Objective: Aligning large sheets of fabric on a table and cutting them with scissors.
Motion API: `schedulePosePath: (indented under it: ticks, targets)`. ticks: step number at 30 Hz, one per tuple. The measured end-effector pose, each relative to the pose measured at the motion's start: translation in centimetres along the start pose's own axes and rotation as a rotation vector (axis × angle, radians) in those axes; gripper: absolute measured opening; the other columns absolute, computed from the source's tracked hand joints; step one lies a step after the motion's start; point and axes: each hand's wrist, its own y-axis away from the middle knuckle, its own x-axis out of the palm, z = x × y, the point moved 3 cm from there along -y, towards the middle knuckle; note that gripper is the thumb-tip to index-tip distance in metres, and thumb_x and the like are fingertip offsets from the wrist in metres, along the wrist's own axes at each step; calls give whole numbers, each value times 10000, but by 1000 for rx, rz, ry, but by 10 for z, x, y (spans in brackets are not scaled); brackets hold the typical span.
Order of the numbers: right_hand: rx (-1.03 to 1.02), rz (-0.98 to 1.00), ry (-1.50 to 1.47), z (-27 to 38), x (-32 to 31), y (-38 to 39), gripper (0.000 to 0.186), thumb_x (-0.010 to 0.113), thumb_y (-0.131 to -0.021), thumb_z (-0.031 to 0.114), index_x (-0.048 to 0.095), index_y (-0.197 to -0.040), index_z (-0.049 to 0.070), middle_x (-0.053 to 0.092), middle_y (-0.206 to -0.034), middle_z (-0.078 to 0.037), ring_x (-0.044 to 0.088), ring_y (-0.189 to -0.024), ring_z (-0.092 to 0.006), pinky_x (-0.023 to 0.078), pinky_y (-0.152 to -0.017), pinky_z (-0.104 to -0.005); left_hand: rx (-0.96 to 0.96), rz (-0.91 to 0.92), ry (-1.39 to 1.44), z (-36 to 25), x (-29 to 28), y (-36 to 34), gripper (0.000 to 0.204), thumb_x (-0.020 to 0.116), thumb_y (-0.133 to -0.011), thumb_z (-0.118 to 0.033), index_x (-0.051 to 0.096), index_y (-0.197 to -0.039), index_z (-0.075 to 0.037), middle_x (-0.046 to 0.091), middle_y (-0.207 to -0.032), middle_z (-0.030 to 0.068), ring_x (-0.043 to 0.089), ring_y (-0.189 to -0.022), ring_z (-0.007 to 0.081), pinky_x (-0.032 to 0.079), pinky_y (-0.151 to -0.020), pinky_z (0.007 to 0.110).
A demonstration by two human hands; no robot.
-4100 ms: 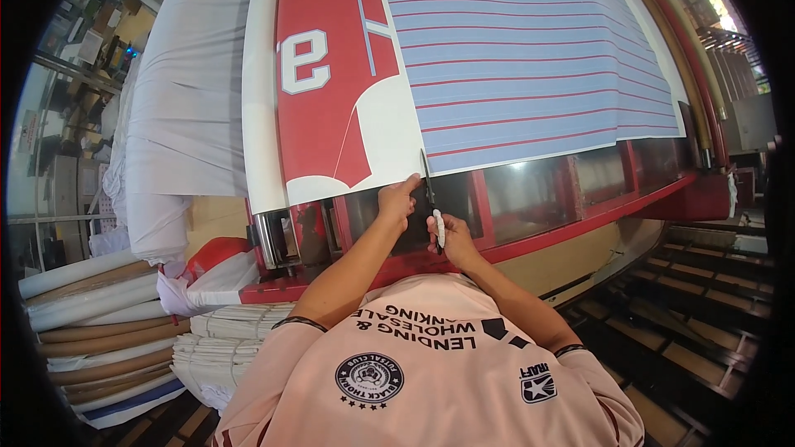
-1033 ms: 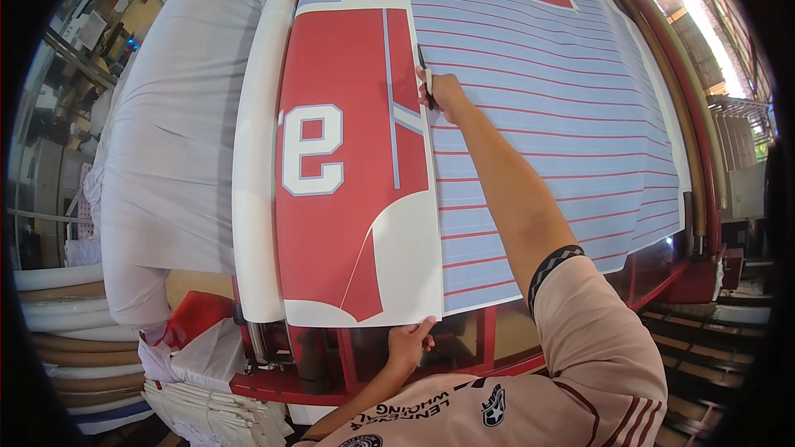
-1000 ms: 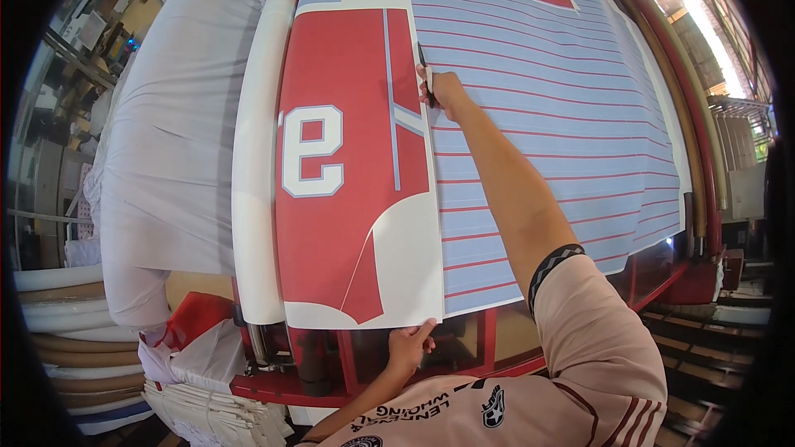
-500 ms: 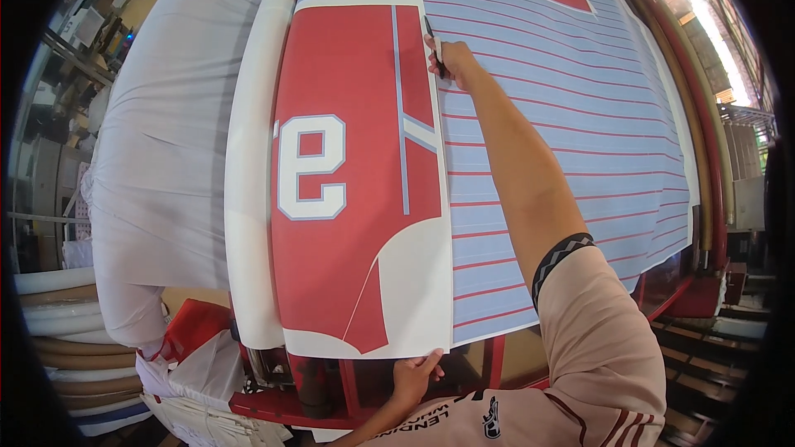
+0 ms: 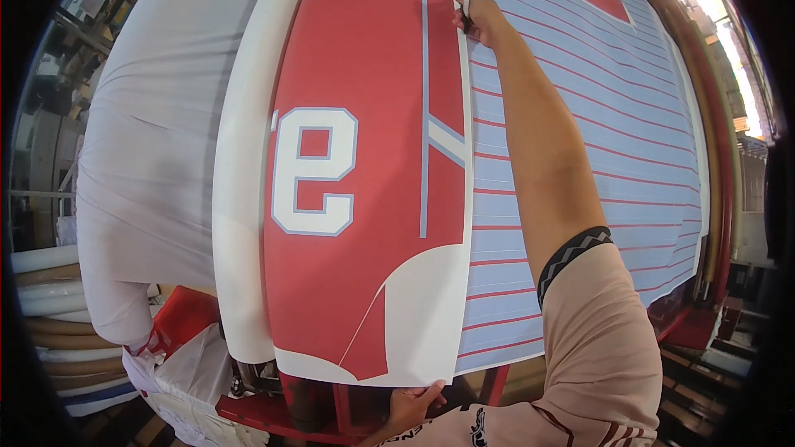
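Note:
A long printed sheet (image 5: pixel 373 157) with red panels, a white numeral shape and white margins lies over the machine. On its right lies a light-blue sheet section (image 5: pixel 613 190) with thin red stripes. My right hand (image 5: pixel 480 21), arm stretched far ahead, is closed on a pair of scissors (image 5: pixel 465 10) at the line between the red panel and the stripes. The blades are small and partly hidden by the fingers. My left hand (image 5: pixel 414 407) pinches the near edge of the red and white sheet by its corner, thumb on top; the other fingers are partly hidden underneath.
A white roll (image 5: pixel 244 199) runs along the sheet's left side, beside a big grey-white cloth-covered bulk (image 5: pixel 166 116). Rolled materials (image 5: pixel 62 306) are stacked at the lower left, near a red cloth (image 5: pixel 186 319). Long rollers (image 5: pixel 720 141) line the right side. A red machine frame (image 5: pixel 331 414) shows below.
My right hand and the scissors have gone a little farther along the dividing line, away from me. The whole view has shifted slightly. My left hand still grips the near corner.

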Motion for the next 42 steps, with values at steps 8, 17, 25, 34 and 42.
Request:
schedulePosePath:
  ticks: [8,17,25,34,42]
  targets:
    - [-91,-8,-189,-43,-30,83,400,672,-940,466,610,-753,118,558,-619,-15,562,-542,-153,473,-509,-315,146,23,105,-7,2,4,209,690,-956,-159,721,-894,38,700,-742,81,661,-644,142,525,-594,282]
    - [11,-47,36,-190,-148,473,253,658,-959,249,638,-822,37,568,-639,-20,565,-534,-128,444,-484,-295,565,328,590,-62,-44,51,162,596,-944,-87,656,-1064,3,693,-1098,128,677,-854,253,536,-699,351]
    - [-6,-46,437,-277,-174,720,403,769,-864,385,663,-791,3,629,-598,-98,611,-524,-198,471,-518,-358,1055,511,935,-158,-132,145,332,531,-1032,-297,590,-1296,-105,637,-1333,-1,649,-1003,209,548,-769,327]
    - [-210,113,1008,-298,-129,812,422,705,-793,436,679,-1050,102,699,-851,-154,687,-799,-386,537,-715,-498,1315,567,1118,-189,-263,176,276,620,-982,-211,631,-1231,-93,626,-1371,19,669,-1038,240,551,-755,344]
    - [-259,218,1164,-288,-113,822,501,634,-837,511,670,-1119,99,706,-986,-163,691,-888,-369,548,-756,-497,1436,284,1360,-188,-390,140,288,674,-956,-204,638,-1216,-84,670,-1279,-2,653,-1055,250,537,-770,345]
